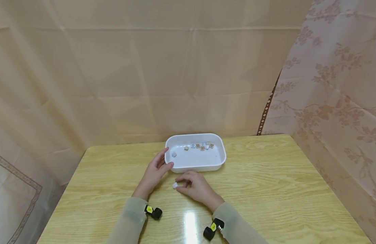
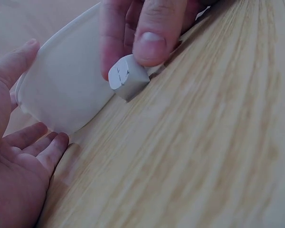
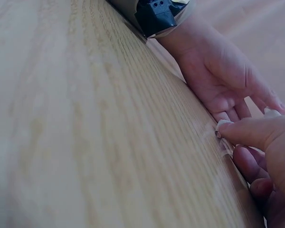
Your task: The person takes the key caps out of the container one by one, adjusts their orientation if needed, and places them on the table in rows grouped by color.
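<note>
My right hand [image 1: 197, 187] pinches a small white cube [image 2: 128, 78] between thumb and fingers, just in front of the tray's near side. The cube has rounded edges and dark marks on one face; in the left wrist view it is low over the wood. A shallow white tray [image 1: 197, 168] with rounded corners is held at its left end by my left hand [image 1: 154, 174], the thumb at the near left corner and fingers along the left side. Inside, several small tan and white cubes [image 1: 198, 145] lie toward the back and right, and a white cube [image 1: 174, 154] lies at the left.
Light wood-grained table [image 1: 267, 189] extends to both sides of the tray. A beige curtain [image 1: 175, 74] hangs right behind the table, with a floral cloth [image 1: 340, 81] at the right. Each wrist wears a small black camera.
</note>
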`<action>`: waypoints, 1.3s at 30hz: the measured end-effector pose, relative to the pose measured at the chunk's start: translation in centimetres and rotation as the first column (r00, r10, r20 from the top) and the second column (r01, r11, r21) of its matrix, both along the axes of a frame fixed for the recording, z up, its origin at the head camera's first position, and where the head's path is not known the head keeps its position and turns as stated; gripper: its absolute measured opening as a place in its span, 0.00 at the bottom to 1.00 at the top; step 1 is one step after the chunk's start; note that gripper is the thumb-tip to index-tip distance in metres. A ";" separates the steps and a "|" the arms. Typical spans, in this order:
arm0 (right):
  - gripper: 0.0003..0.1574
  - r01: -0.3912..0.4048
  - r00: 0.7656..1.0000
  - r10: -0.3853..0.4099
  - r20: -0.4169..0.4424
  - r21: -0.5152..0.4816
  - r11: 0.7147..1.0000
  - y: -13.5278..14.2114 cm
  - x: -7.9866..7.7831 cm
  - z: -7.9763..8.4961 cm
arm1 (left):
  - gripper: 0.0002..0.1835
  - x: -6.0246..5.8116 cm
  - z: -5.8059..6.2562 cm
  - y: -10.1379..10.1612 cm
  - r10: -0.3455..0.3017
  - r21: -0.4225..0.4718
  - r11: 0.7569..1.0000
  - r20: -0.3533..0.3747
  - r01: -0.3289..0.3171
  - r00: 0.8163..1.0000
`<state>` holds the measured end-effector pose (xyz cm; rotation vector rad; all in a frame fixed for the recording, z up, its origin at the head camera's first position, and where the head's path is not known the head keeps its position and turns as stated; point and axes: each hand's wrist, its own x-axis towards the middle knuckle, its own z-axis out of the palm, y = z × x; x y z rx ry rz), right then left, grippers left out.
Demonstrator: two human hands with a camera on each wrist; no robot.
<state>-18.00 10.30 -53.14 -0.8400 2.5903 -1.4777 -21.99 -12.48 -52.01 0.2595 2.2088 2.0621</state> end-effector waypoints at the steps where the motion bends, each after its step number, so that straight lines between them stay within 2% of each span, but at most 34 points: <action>1: 0.17 0.001 1.000 -0.001 0.001 0.000 1.000 0.0 0.0 0.0 | 0.38 0.0 0.0 0.0 -0.001 0.000 1.000 0.000 0.001 1.000; 6: 0.17 -0.003 1.000 0.003 -0.011 0.002 1.000 -0.1 0.1 0.2 | 0.39 0.0 0.0 0.0 -0.003 0.004 1.000 0.001 0.003 1.000; 11: 0.13 -0.010 1.000 0.010 -0.013 0.013 1.000 -0.3 0.2 0.2 | 0.38 0.1 0.0 0.0 0.003 0.005 1.000 0.008 -0.003 1.000; 20: 0.12 0.077 0.997 -0.074 -0.035 0.068 0.995 -0.3 -0.1 -0.1 | 0.39 0.2 0.0 0.0 0.002 0.011 1.000 0.003 -0.002 1.000; 39: 0.13 0.112 0.994 -0.112 -0.012 0.030 0.993 -0.4 -0.2 -0.2 | 0.39 0.0 0.1 0.0 -0.004 0.011 1.000 0.003 0.004 1.000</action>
